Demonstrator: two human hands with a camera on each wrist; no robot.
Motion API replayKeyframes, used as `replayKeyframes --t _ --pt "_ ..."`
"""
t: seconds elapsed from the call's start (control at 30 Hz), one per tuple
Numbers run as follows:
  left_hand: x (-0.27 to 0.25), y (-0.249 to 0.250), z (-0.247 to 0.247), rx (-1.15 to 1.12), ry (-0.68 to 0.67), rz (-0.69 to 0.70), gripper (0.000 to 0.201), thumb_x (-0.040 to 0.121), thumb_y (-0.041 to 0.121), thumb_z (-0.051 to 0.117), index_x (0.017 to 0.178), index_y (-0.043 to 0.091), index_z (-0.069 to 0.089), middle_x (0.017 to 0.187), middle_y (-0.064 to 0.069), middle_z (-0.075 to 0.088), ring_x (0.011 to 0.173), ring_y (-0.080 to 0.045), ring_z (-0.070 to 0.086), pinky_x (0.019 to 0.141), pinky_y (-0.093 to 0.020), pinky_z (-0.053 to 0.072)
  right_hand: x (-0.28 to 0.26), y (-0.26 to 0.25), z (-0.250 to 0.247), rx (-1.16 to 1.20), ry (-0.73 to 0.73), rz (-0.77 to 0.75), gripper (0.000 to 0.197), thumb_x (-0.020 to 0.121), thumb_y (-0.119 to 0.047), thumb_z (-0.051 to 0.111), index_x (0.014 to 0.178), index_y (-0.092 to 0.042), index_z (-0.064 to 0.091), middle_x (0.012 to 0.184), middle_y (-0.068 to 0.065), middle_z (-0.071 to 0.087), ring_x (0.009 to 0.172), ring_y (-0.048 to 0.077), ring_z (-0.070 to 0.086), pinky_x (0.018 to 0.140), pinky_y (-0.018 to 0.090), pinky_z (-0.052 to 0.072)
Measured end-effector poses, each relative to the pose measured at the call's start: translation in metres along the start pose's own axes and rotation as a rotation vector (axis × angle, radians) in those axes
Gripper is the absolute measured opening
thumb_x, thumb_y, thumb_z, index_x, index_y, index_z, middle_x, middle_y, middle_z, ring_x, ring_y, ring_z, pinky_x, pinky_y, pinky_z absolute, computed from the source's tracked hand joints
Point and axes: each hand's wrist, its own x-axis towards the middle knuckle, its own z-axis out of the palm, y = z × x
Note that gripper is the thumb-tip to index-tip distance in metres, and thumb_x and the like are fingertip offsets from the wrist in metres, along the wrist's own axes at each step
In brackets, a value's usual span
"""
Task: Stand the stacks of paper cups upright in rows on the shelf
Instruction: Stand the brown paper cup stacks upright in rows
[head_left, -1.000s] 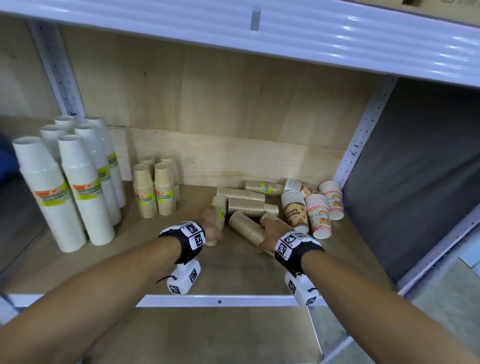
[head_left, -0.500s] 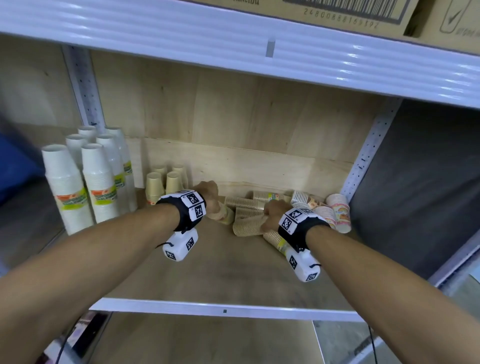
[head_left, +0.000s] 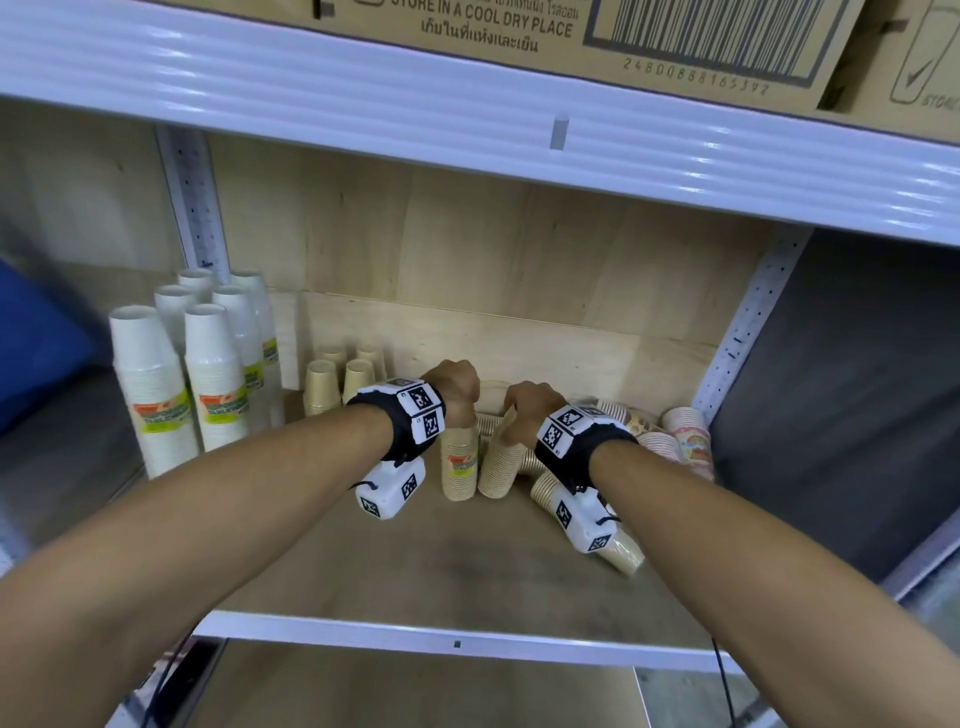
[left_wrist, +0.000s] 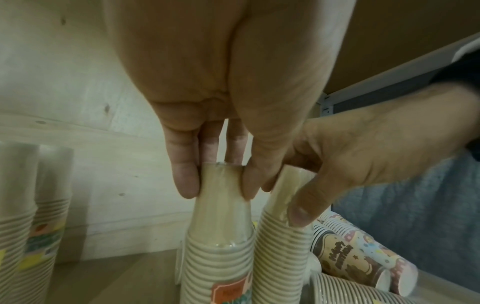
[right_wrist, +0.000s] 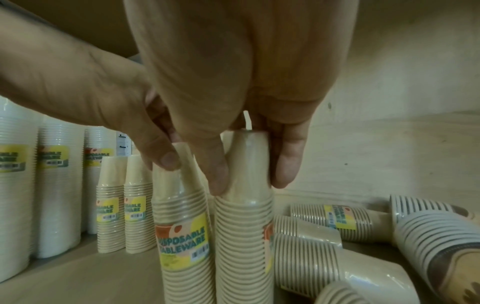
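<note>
Two tan paper-cup stacks stand upright side by side mid-shelf. My left hand (head_left: 457, 395) pinches the top of the left stack (head_left: 460, 462), which bears a yellow label. My right hand (head_left: 519, 415) pinches the top of the right stack (head_left: 501, 462), which leans slightly. In the left wrist view my left hand (left_wrist: 219, 185) holds the top cup of its stack (left_wrist: 221, 257) between fingers and thumb. The right wrist view has my right hand (right_wrist: 249, 179) gripping its stack (right_wrist: 244, 246) the same way. Two short tan stacks (head_left: 337, 379) stand in the back row.
Tall white cup stacks (head_left: 150, 395) stand in rows at the left. Several tan stacks (head_left: 618, 551) lie on their sides at the right, beside printed cup stacks (head_left: 685, 436). The upper shelf (head_left: 467, 104) hangs low overhead. The shelf's white front edge (head_left: 457, 639) is near me.
Both hands have raised their tan stacks from lying on the shelf to standing upright, side by side. The head view has tilted up and shows the upper shelf.
</note>
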Motion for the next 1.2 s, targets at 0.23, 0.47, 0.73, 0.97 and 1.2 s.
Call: replayKeyframes --t 0.23,0.47,0.73,0.97,1.2 --pt "-0.002 -0.002 -0.003 -0.114 0.032 0.069 0.038 0.090 0.024 0.063 0.125 0.012 0.063 0.126 -0.007 0.055 0.112 -0.024 0.057 0.078 -0.024 0.042 0.006 -0.001 0.003 0.020 0.030 -0.051 0.032 0.079 -0.034 0.069 0.102 -0.012 0.062 0.100 0.006 0.063 0.090 0.024 0.061 0.062 0.026 0.044" --pt "0.002 -0.002 -0.002 -0.125 0.030 0.108 0.034 0.088 0.019 0.064 0.121 0.010 0.067 0.125 -0.009 0.063 0.110 -0.024 0.061 0.083 -0.025 0.049 0.014 -0.004 0.000 -0.051 0.053 -0.052 0.025 0.084 -0.019 0.062 0.107 -0.011 0.069 0.102 0.008 0.068 0.096 0.026 0.065 0.072 0.029 0.048" --pt "0.001 -0.003 -0.004 -0.111 0.029 0.136 0.033 0.086 0.016 0.066 0.118 0.011 0.070 0.124 -0.006 0.065 0.111 -0.022 0.061 0.087 -0.025 0.050 0.014 -0.003 -0.002 -0.064 0.043 -0.014 0.032 0.080 -0.043 0.063 0.090 -0.013 0.056 0.088 0.004 0.059 0.079 0.024 0.059 0.060 0.026 0.044" --pt "0.002 -0.004 -0.005 -0.104 0.019 0.144 0.034 0.084 0.013 0.068 0.118 0.013 0.070 0.120 -0.004 0.067 0.106 -0.020 0.063 0.080 -0.023 0.050 0.018 -0.009 -0.004 -0.059 -0.006 -0.038 0.020 0.089 -0.010 0.057 0.107 -0.006 0.065 0.100 0.010 0.064 0.098 0.027 0.064 0.065 0.023 0.042" --pt "0.003 -0.004 -0.005 -0.094 0.020 0.159 0.034 0.083 0.010 0.067 0.117 0.012 0.070 0.121 -0.003 0.067 0.107 -0.019 0.063 0.089 -0.028 0.054 0.017 -0.014 0.001 -0.094 0.115 0.012 0.018 0.086 -0.023 0.064 0.079 -0.007 0.059 0.065 0.002 0.044 0.066 0.018 0.049 0.052 0.021 0.031"
